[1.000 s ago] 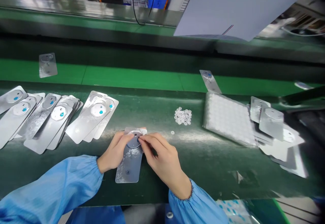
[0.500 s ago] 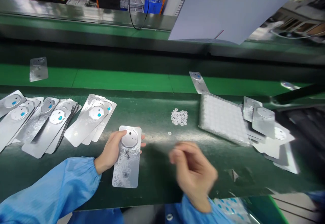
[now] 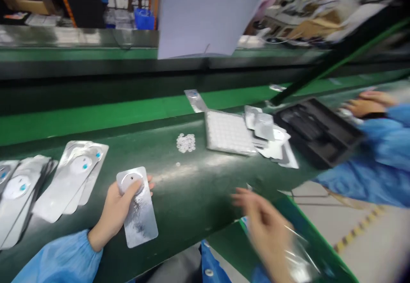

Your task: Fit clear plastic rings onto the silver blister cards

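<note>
Foil card (image 3: pixel 142 223) clenched in left hand (image 3: pixel 117 214): card lies along the palm, thumb across its round silver disc (image 3: pixel 130 181), fingertips showing past the card's far edge. Card sits just above the dark green bench mat (image 3: pixel 188 201), held at the near edge of the work area.

Right hand (image 3: pixel 264 227) is motion-blurred, right of the grip and out past the bench edge. Fingers spread, nothing visible in them. Clear plastic film (image 3: pixel 299 257) overlaps the hand's right side; contact unclear.

Just left of the grip: overlapping foil cards (image 3: pixel 72 180), not touching the held card. Ahead and right: loose pile of small white discs (image 3: pixel 185 142), then a white gridded sheet (image 3: pixel 228 132). Further right: black tray (image 3: pixel 317 131), with a co-worker's hands (image 3: pixel 368 105) beyond it and a blue sleeve (image 3: pixel 361 154) beside it.
</note>
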A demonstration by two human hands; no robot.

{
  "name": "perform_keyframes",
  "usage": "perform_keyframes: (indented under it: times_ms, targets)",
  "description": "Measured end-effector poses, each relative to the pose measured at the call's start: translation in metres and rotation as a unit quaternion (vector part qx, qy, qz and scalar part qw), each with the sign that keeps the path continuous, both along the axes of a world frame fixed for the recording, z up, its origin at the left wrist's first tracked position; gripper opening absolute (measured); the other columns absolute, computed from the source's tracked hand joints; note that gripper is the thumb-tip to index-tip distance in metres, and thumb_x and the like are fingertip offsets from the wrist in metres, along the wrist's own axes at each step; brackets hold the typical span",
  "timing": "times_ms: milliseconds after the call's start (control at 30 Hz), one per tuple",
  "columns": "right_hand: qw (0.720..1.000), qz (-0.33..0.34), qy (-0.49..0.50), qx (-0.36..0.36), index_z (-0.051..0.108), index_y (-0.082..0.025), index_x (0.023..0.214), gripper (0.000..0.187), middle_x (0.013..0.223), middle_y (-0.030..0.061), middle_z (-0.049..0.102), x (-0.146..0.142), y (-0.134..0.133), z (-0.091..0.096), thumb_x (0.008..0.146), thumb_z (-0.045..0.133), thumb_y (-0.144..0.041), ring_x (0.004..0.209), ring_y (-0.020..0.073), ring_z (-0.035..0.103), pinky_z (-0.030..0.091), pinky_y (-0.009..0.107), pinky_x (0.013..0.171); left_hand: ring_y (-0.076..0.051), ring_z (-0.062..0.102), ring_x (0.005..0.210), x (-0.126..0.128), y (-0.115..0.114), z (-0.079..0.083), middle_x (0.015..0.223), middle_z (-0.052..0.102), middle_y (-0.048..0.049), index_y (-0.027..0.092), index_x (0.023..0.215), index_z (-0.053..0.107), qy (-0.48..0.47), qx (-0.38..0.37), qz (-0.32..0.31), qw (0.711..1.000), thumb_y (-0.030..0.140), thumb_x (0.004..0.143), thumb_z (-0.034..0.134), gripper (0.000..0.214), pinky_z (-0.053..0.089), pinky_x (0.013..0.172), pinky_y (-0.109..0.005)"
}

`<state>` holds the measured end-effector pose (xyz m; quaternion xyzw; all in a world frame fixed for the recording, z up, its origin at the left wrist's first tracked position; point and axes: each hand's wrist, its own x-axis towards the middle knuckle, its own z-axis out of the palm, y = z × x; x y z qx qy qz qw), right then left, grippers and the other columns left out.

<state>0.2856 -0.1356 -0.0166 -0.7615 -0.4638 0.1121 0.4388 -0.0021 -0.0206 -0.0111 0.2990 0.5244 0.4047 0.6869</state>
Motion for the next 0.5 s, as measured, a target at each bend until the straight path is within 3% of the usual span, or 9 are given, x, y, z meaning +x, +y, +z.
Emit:
perform_keyframes:
  times_ms: [33,67,100,133,200,300,333,400,500]
  targets:
    - [0.989,0.125,0.073,-0.023,0.075,-0.021,0.094,0.044,0.089,0.0121,0.076,-0.033,0.014,0.002,0.098,0.054,-0.059,0.070,0.0239,0.070,0.058,0.035,0.062,-0.041,0.070,0.116,0.008,-0.001,0.000,0.127,0.072,-0.0217,0.009,0.117,0.071,-0.001,-0.004,0.007,1.000,0.051,0.075,0.086,0.061,0.064,0.087,-0.044]
    - [0.961,0.236,0.134,-0.048,0.075,-0.021,0.098,0.040,0.084,0.0090,0.076,-0.061,0.028,0.003,0.098,0.057,-0.057,0.067,0.0217,0.068,0.058,0.033,0.062,-0.040,0.067,0.121,0.016,-0.002,0.000,0.129,0.071,-0.0210,0.010,0.122,0.069,-0.006,-0.002,0.010,1.000,0.052,0.076,0.085,0.065,0.062,0.092,-0.045]
    - [0.930,0.315,0.175,-0.070,0.075,-0.021,0.098,0.037,0.076,0.0057,0.074,-0.080,0.042,0.004,0.096,0.061,-0.055,0.064,0.0197,0.067,0.056,0.029,0.060,-0.039,0.064,0.126,0.023,-0.001,0.000,0.131,0.070,-0.0201,0.012,0.129,0.065,-0.013,0.010,0.005,1.000,0.052,0.077,0.084,0.069,0.060,0.099,-0.046]
    - [0.915,0.344,0.198,-0.075,0.075,-0.020,0.095,0.037,0.070,0.0034,0.071,-0.087,0.055,0.004,0.098,0.059,-0.053,0.060,0.0178,0.064,0.053,0.027,0.056,-0.038,0.061,0.131,0.028,0.000,-0.001,0.134,0.069,-0.0189,0.014,0.137,0.060,-0.023,0.032,-0.007,0.999,0.052,0.077,0.084,0.074,0.056,0.104,-0.046]
    - [0.938,0.285,0.193,-0.035,0.073,-0.018,0.090,0.040,0.069,0.0032,0.069,-0.067,0.076,0.010,0.098,0.055,-0.053,0.060,0.0172,0.063,0.050,0.025,0.054,-0.035,0.054,0.139,0.032,0.004,-0.003,0.142,0.064,-0.0164,0.021,0.147,0.050,-0.040,0.095,-0.036,0.994,0.052,0.078,0.084,0.083,0.050,0.113,-0.046]
    - [0.997,0.046,0.057,0.013,0.072,-0.016,0.094,0.040,0.082,0.0075,0.073,0.029,0.098,0.033,0.096,0.055,-0.052,0.071,0.0214,0.067,0.053,0.029,0.062,-0.033,0.051,0.142,0.024,0.015,-0.010,0.147,0.061,-0.0142,0.025,0.148,0.049,-0.023,0.164,-0.065,0.984,0.054,0.082,0.080,0.079,0.044,0.118,-0.044]
    - [0.999,-0.038,0.005,-0.022,0.073,-0.015,0.096,0.040,0.085,0.0083,0.073,0.066,0.107,0.042,0.095,0.055,-0.051,0.076,0.0224,0.068,0.054,0.030,0.066,-0.033,0.053,0.140,0.020,0.018,-0.013,0.144,0.063,-0.0143,0.024,0.146,0.050,-0.013,0.170,-0.065,0.983,0.055,0.083,0.078,0.075,0.044,0.118,-0.045]
    - [0.993,-0.111,-0.027,-0.041,0.073,-0.009,0.096,0.040,0.086,0.0137,0.073,0.130,0.127,0.061,0.095,0.057,-0.046,0.082,0.0267,0.068,0.053,0.033,0.069,-0.033,0.056,0.136,0.014,0.022,-0.017,0.137,0.067,-0.0148,0.023,0.142,0.054,0.002,0.168,-0.061,0.984,0.057,0.085,0.075,0.070,0.046,0.117,-0.047]
    - [0.984,-0.155,-0.053,-0.068,0.072,-0.003,0.096,0.034,0.090,0.0225,0.071,0.177,0.165,0.079,0.094,0.062,-0.035,0.094,0.0330,0.068,0.051,0.038,0.078,-0.036,0.060,0.131,0.013,0.021,-0.022,0.133,0.069,-0.0158,0.021,0.136,0.059,0.027,0.167,-0.061,0.984,0.062,0.084,0.073,0.068,0.045,0.117,-0.050]
